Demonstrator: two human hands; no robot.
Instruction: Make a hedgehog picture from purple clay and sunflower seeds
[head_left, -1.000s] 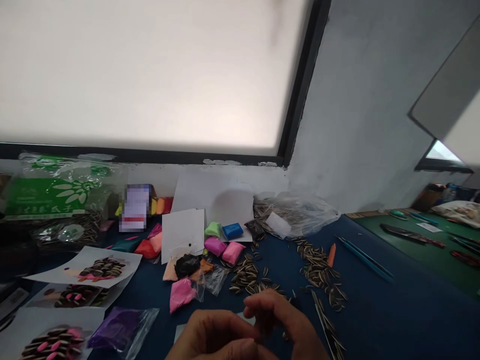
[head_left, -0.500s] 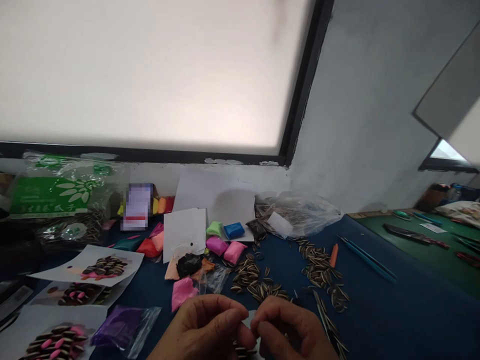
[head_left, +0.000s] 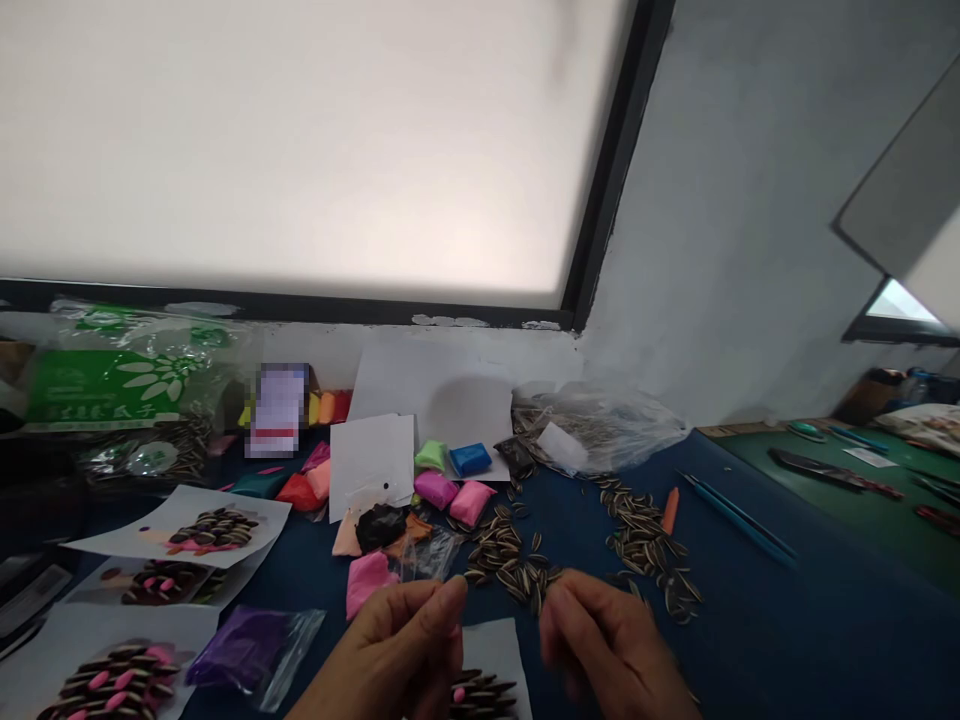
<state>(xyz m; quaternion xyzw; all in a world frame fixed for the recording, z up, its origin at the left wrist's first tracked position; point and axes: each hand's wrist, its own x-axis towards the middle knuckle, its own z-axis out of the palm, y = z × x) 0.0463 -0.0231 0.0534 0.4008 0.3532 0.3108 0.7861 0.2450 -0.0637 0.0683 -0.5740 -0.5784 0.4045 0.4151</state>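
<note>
My left hand (head_left: 409, 645) is closed in a pinch, thumb pressed to the index finger. What lies between its fingertips is too small to make out. To its right, my right hand (head_left: 604, 640) has its fingers curled together, slightly blurred, at the near edge of a pile of sunflower seeds (head_left: 499, 545). Anything in that grip is hidden. Low between the hands lies a white paper card (head_left: 499, 640) bearing striped seeds (head_left: 487, 693) set in a cluster with a pink bit. Beyond my left hand is a pink clay packet (head_left: 367, 582).
Cards with seed-and-pink-clay designs (head_left: 112, 685) lie at left beside a purple clay bag (head_left: 240, 650). Farther back are coloured clay packets (head_left: 470, 459), white paper (head_left: 371, 465) and a green seed bag (head_left: 105, 385). Blue tweezers (head_left: 739, 515) and an orange stick (head_left: 670, 510) lie right.
My hands have moved apart from nearly touching fingertips, the left going left and the right going right. The seed-covered card between them now shows more.
</note>
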